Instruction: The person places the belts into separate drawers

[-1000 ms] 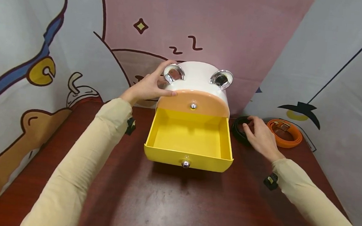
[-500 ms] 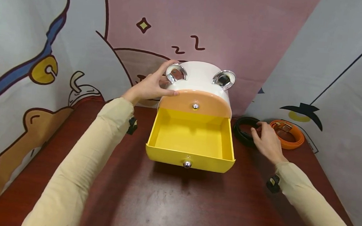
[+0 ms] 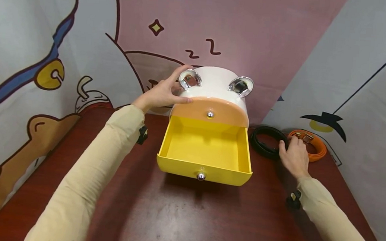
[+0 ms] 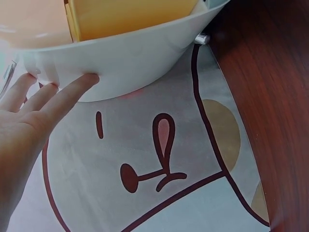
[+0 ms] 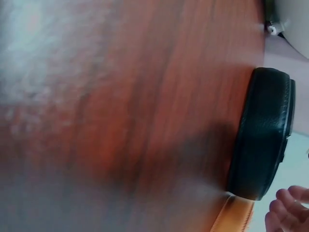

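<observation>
Right fingers (image 3: pixel 294 141) have neared the orange belt (image 3: pixel 319 149).

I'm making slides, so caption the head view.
Left hand on cabinet, yellow drawer open, right hand near black belt and orange belt.

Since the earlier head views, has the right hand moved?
Yes: judged against the yellow drawer, the right hand has shifted rightward, toward the orange belt.

A black coiled belt (image 5: pixel 259 133) lies on the reddish bench (image 5: pixel 140 96) at the right of the frame, with an orange strap (image 5: pixel 233 216) just below it. Part of the right hand (image 5: pixel 289 211) is seen at the lower right, and a white curved object (image 5: pixel 296 23) at the upper right.
</observation>
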{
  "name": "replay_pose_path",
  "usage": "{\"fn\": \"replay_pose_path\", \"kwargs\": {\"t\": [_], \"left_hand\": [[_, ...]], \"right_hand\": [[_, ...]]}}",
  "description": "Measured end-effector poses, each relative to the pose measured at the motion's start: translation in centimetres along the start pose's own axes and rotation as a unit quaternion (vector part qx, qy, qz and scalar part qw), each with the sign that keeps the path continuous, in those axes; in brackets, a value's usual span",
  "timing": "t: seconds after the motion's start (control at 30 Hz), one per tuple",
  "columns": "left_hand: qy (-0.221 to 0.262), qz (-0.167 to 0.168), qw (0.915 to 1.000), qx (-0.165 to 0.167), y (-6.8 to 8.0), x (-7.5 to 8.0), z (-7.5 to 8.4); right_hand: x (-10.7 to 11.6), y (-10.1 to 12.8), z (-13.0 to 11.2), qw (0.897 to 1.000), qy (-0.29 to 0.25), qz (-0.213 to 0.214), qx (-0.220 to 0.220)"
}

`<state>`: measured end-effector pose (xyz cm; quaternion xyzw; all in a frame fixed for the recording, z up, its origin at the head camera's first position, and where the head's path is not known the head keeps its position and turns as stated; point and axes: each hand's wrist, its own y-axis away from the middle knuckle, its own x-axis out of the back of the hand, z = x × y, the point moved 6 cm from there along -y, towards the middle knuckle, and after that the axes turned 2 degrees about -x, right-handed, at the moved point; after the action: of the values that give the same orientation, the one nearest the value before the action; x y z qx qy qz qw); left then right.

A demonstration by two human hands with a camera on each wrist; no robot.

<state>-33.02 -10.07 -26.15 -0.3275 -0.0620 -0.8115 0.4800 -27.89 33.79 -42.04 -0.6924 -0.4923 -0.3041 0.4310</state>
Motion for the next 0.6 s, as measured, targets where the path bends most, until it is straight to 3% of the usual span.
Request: {"fn": "replay_pose_path", "kwargs": {"t": [0.2, 0.33, 0.5, 0.6], "left_hand": [[0.001, -0.003, 1.0000, 0.010, 0.0, -0.2, 0.0], [0.003, -0.007, 0.9998, 0.020, 0.4, -0.3, 0.9], [0.003, -0.014, 0.9995, 0.028, 1.1, -0.2, 2.6], [0.001, -0.012, 0.9995, 0.029, 0.9, -0.2, 2.0]], "right_hand": [[-0.6, 0.6, 1.2, 0.999, 0.013, -0.010, -0.046], [-1.0, 0.8, 1.6, 0.997, 0.012, -0.021, -0.077], [-1.5, 1.0, 2.6, 0.988, 0.005, -0.069, -0.136], [-1.7, 1.0, 3.4, 0.982, 0.000, -0.100, -0.163]]}}
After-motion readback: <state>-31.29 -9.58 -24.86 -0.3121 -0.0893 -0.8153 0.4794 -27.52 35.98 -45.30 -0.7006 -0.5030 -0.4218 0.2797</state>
